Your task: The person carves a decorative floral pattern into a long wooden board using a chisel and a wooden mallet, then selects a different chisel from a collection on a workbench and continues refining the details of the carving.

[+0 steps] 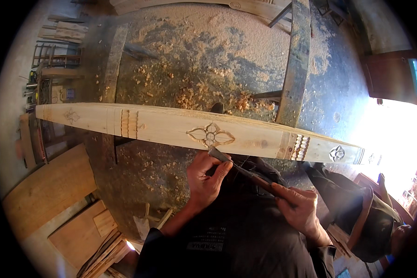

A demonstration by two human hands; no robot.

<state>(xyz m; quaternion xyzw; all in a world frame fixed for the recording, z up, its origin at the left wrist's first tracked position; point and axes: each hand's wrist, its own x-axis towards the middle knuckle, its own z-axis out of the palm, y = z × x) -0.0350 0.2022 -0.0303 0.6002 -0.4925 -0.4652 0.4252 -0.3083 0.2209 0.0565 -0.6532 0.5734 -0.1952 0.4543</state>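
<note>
A long pale wooden beam (167, 127) stretches across in front of me, carved with a four-petalled flower (210, 135) near its middle. Just below that flower, at the beam's near edge, is the broad metal end of a chisel (251, 175). My left hand (205, 178) pinches the chisel close to this end, thumb and fingers closed on it. Farther right and nearer my body, my right hand (300, 207) is wrapped round its dark handle. Whether the blade touches the wood I cannot tell.
Two upright-looking wooden trestle timbers, one left (114, 65) and one right (295, 69), run under the beam. Shavings (190, 95) and sawdust litter the floor. Another person (373, 217) is at the right, near the bright doorway. Boards (76, 231) lean at lower left.
</note>
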